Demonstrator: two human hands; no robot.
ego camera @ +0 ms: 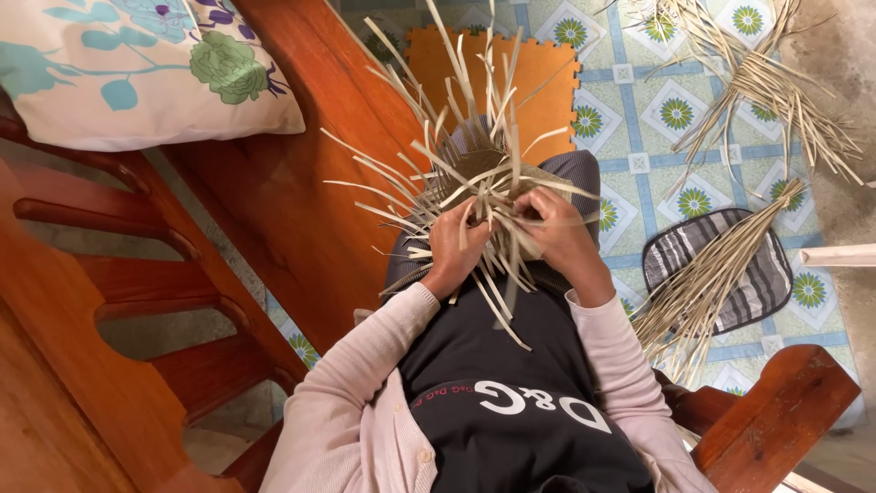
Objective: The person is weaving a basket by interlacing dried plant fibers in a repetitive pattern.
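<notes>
A half-woven piece of pale straw point(474, 173) rests on my lap, with many loose strips sticking out in all directions. My left hand point(453, 246) grips several strips on its near left side. My right hand point(558, 233) pinches strips on the near right side, fingers curled around them. Both hands sit close together at the woven edge. I wear a pale pink cardigan over a black top.
A wooden bench point(274, 183) with a floral cushion point(137, 68) stands at my left. An orange foam mat point(538, 78) lies ahead. Straw bundles lie on the tiled floor point(639, 128): one at the far right point(766, 87), another on a striped cloth point(757, 274).
</notes>
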